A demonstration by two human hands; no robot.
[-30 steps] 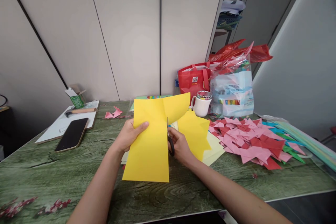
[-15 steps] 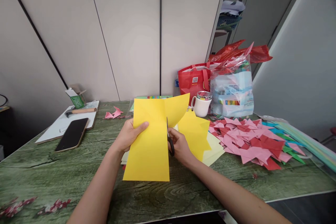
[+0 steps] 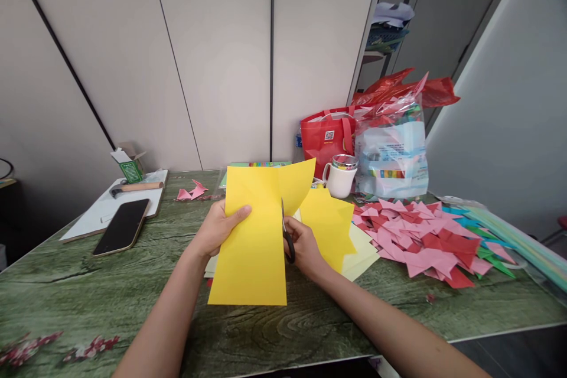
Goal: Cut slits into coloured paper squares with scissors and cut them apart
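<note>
Scissors (image 3: 287, 235) advanced (slightly) up paper (image 3: 252, 248).

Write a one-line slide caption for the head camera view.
Left hand holds a yellow sheet while the right hand cuts it with scissors.

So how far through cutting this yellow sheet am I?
Most of the way, it seems. The scissors in your right hand have split the yellow sheet from its near edge up past the middle; your left hand holds the left part. The strip above the blades, up to the top edge, remains uncut.
</note>
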